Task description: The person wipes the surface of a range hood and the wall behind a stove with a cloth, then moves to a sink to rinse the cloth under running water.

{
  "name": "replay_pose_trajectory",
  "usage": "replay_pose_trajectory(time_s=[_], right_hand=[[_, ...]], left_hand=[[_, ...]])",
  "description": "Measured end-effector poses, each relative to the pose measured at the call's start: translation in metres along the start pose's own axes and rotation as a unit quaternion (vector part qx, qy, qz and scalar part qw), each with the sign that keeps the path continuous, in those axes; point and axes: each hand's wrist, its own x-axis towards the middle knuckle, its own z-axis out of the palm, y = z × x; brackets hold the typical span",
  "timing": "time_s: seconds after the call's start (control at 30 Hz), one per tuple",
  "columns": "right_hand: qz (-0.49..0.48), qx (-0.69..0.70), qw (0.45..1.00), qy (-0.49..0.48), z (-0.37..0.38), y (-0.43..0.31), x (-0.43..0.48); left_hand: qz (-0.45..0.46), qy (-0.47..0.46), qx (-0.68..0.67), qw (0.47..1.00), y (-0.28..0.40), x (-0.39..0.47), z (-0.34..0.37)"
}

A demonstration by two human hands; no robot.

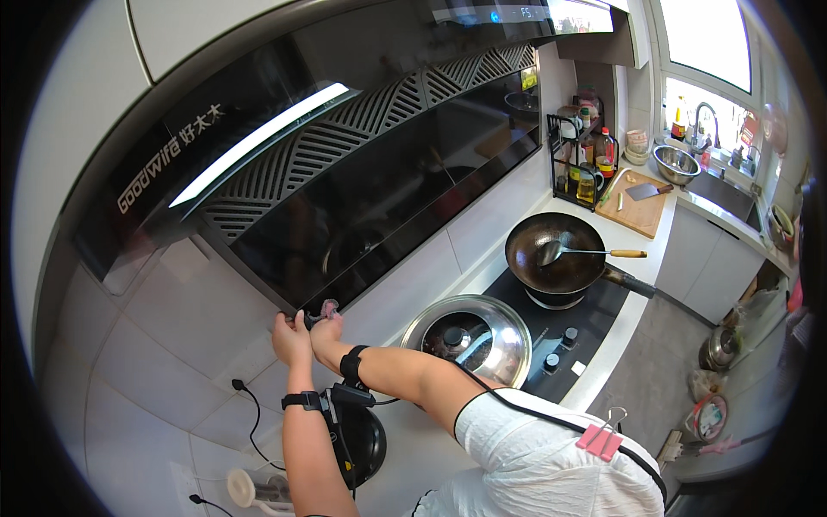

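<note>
Both my hands are raised to the lower corner of a black range hood [362, 258]. My left hand [291, 339] has its fingertips at the dark corner edge; whether it grips anything is hidden. Close beside it, my right hand [326, 335] is bent at the wrist, with a crumpled pinkish-grey cloth [329, 308] sticking out at its fingers. A small dark part [313, 320] shows between the two hands. Each wrist wears a black strap. Below the forearms stands a round black appliance [365, 446], partly covered by the left forearm.
A lidded pan, its glass lid [510, 329] on top, and a wok [549, 226] holding a spatula [607, 253] stand on the black cooktop [607, 310]. Beyond are a cutting board [646, 213] with a cleaver [641, 191], a bottle rack [559, 161] and a sink [723, 197].
</note>
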Motion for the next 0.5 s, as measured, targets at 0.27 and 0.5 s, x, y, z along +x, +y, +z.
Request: replay_pose_trajectory(time_s=[0.27,0.5], right_hand=[[0.187,0.102,0.977,0.011,-0.033,-0.051,0.123],[0.240,0.163,0.952,0.093,-0.098,-0.156,0.271]], left_hand=[[-0.019,-0.004,0.029,0.999,0.008,0.002,-0.001],[0.002,0.013,0.044,0.999,-0.001,0.001,-0.009]])
